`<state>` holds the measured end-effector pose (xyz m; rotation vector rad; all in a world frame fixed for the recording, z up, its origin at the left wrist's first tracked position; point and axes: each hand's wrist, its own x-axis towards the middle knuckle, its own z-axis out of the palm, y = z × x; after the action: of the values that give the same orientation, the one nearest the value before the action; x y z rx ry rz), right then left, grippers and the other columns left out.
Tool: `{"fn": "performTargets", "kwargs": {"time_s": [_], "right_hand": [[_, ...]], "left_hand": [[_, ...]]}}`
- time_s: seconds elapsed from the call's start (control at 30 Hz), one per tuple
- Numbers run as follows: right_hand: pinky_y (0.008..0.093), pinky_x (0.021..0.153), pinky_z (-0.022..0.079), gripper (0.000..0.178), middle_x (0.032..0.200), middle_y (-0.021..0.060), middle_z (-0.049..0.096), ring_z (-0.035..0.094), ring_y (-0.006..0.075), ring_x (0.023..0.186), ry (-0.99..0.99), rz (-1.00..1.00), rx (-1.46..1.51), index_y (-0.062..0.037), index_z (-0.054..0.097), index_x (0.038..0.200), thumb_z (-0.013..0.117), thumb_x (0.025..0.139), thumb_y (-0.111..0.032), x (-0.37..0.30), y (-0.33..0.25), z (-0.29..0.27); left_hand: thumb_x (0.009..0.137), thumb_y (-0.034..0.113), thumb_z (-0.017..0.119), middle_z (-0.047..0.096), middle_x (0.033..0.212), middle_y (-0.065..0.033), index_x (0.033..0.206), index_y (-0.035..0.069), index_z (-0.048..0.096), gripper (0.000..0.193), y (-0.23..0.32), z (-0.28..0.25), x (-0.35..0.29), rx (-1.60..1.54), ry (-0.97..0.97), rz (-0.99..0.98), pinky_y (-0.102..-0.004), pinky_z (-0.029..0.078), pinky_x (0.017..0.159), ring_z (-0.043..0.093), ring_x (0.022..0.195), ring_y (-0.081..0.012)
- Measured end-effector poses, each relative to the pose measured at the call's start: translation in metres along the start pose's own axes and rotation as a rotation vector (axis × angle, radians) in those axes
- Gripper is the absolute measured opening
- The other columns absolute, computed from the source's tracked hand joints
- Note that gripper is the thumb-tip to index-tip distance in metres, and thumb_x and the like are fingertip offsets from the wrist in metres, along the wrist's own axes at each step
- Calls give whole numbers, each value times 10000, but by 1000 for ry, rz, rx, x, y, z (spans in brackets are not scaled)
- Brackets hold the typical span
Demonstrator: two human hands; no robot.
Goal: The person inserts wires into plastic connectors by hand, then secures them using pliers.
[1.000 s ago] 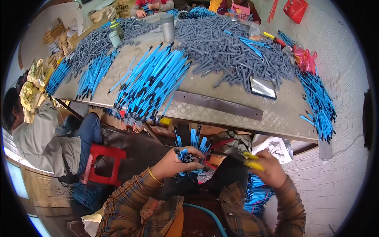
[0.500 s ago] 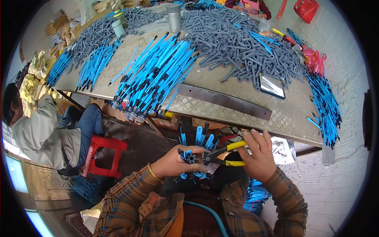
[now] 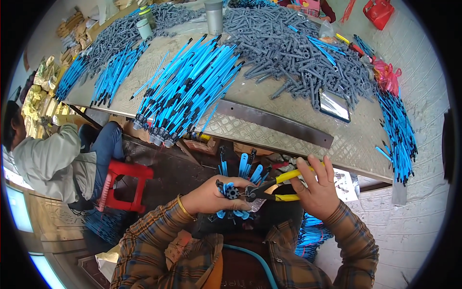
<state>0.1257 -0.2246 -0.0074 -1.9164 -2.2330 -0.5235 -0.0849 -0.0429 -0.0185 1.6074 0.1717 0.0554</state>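
My left hand (image 3: pixel 208 196) is wrapped round a black round hub (image 3: pixel 232 192) with flat blue arms (image 3: pixel 244 164) fanning out beyond and below the fingers. A pair of pliers with yellow handles (image 3: pixel 285 197) is in my right hand (image 3: pixel 318 192), thumb and fingers about the grips. The dark jaws sit right beside the hub, at a thin wire near its face. Whether they bite on the wire is too small to tell. Part of the hub piece is hidden behind my left hand.
Ahead, a table (image 3: pixel 269 126) bears blue rods (image 3: pixel 187 91), heaped grey plastic tubes (image 3: pixel 288 53), a phone (image 3: pixel 334 106) and a metal cup (image 3: pixel 214 17). A red stool (image 3: pixel 126 185) and a seated person (image 3: pixel 45 151) are at left. More blue rods (image 3: pixel 313 236) lie low at right.
The pliers and the hub have barely shifted, with the jaws still beside the hub. At left, the seated person's arm has come down. The whole view has moved slightly.
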Motion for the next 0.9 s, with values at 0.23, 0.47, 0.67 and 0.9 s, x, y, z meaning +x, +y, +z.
{"fn": "performTargets", "kwargs": {"time_s": [0.23, 0.47, 0.67, 0.9], "right_hand": [[565, 958, 289, 307, 1241, 131, 462, 421, 335, 1139, 13, 11, 15, -109, 585, 1013, 600, 707, -114, 0, -2, 1], [477, 904, 340, 252, 1196, 92, 498, 461, 268, 1053, 72, -25, 62, -110, 620, 945, 618, 694, -130, -1, 2, 5], [462, 868, 342, 256, 1128, 76, 531, 481, 253, 993, 124, -13, 84, -116, 626, 912, 645, 657, -112, -5, 2, 10], [452, 810, 343, 236, 1091, 66, 541, 480, 246, 940, 95, -1, 126, -110, 617, 894, 649, 661, -111, -10, -3, 11]], "left_hand": [[740, 179, 725, 625, 900, -42, 1064, 29, 590, 382, -6, 2, 4, 42, -19, 44, -245, 453, 725, 554, 791, -81], [742, 185, 726, 629, 847, -30, 1006, 28, 617, 326, 1, 5, 6, 35, -25, -9, -241, 453, 702, 553, 760, -74], [744, 183, 724, 629, 804, -20, 960, 28, 633, 282, 3, 10, 6, 54, -11, -16, -235, 452, 678, 551, 735, -68], [710, 147, 747, 646, 828, -64, 998, 4, 622, 345, -5, 10, 5, 42, -33, -2, -260, 467, 672, 585, 727, -104]]}}
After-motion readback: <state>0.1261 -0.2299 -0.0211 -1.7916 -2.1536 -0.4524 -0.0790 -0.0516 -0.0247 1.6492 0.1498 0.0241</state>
